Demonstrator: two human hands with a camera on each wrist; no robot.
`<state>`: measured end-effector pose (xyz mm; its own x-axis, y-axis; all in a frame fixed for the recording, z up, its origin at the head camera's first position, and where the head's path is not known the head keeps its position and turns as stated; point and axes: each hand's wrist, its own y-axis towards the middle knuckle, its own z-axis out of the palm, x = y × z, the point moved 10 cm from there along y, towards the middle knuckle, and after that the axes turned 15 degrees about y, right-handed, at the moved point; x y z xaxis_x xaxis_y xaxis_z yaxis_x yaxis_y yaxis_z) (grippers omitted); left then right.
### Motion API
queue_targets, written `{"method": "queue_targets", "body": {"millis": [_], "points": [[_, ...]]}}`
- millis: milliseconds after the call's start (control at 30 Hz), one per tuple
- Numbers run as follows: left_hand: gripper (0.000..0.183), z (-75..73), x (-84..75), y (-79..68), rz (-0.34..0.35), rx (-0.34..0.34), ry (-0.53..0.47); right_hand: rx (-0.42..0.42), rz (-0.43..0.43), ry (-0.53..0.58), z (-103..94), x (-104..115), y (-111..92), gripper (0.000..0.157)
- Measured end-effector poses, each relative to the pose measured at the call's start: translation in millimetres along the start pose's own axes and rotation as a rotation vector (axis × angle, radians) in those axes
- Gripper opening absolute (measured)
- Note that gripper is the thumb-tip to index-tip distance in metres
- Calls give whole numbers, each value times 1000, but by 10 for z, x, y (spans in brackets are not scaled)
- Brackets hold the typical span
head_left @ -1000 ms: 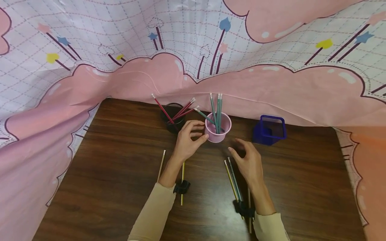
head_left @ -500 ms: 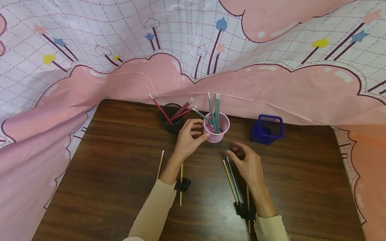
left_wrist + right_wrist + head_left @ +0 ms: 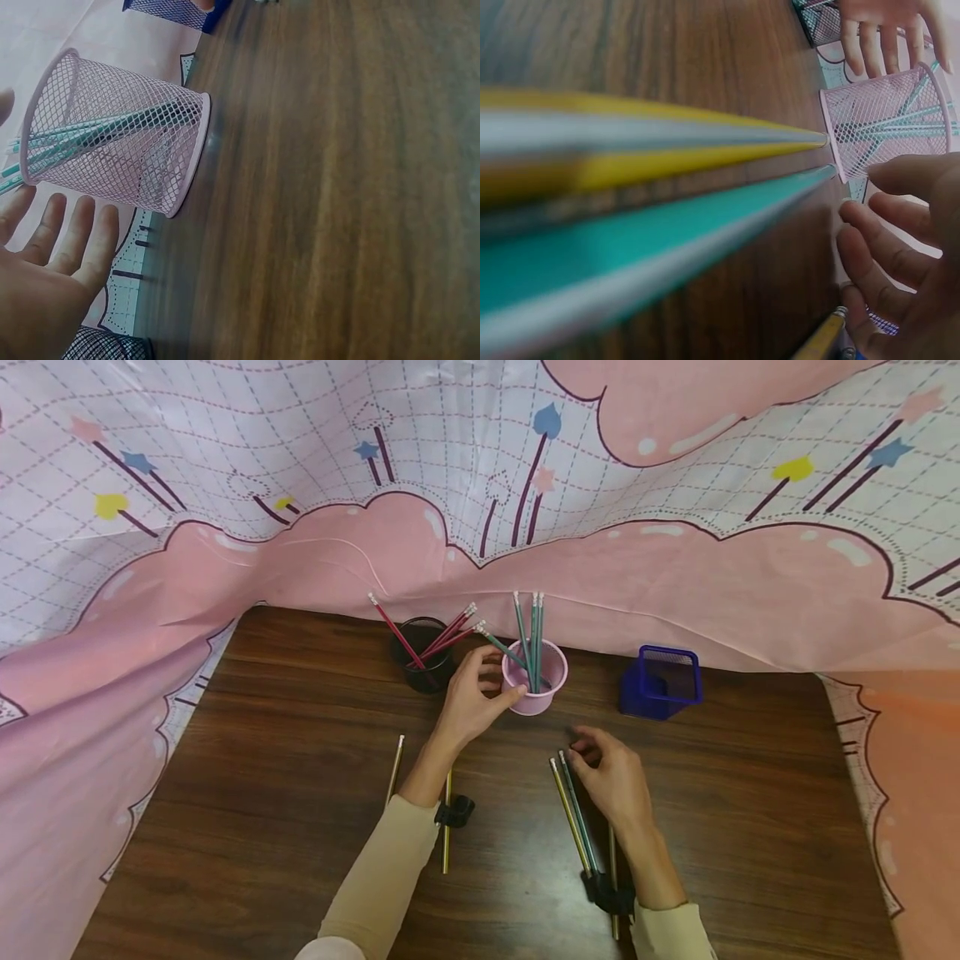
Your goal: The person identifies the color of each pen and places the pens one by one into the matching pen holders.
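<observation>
Backdrop cloth (image 3: pixel 337 560): hangs behind and on both sides of the tabletop (image 3: pixel 262 777), printed with pink clouds low down and a dashed grid above.
Tabletop: shows dark wood grain.
Right grip (image 3: pixel 611 777): sits just right of the loose green pencil (image 3: pixel 578 810), near its eraser end; keeps a gap between thumb and loosely bent fingers, pinching nothing.
Loose green pencil: lies flat on the tabletop, just left of the right grip's thumb and apart from it.
Green pencil's long axis: runs from near to far, leaning slightly left at the far end; points eraser toward the pink cup (image 3: pixel 534 704), other end toward the person.
Loose yellow pencil (image 3: pixel 571 817): lies just left of the green one, almost parallel, eraser also far.
Gold pencil (image 3: pixel 613 864): lies partly hidden under the right wrist, running near to far.
Left grip (image 3: pixel 468 702): curves about the pink cup's left side, fingers spread and nearly straight; cannot tell whether touching.
Pink cup: stands upright, well beyond the loose pencils' near ends; holds four green pencils (image 3: pixel 534 643), erasers up, one leaning far left.
Black cup (image 3: pixel 437 680): stands left of the pink one, holding red pencils (image 3: pixel 401 635).
Blue holder (image 3: pixel 652 693): stands to the right.
</observation>
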<state>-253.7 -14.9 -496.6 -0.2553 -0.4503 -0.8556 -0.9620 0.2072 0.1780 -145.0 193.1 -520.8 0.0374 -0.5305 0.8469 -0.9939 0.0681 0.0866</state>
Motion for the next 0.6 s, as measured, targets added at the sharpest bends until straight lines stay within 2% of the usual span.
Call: {"method": "queue_targets", "body": {"millis": [133,367,600], "points": [[66,32,5,28,-9,21,22,35,18,-48,38,2,-11,34],[72,135,-1,90,0,78,-48,83,9,-170,105,41,-18,21],[77,147,-15,105,31,72,-88,91,-8,-191,117,90,2,16]]}}
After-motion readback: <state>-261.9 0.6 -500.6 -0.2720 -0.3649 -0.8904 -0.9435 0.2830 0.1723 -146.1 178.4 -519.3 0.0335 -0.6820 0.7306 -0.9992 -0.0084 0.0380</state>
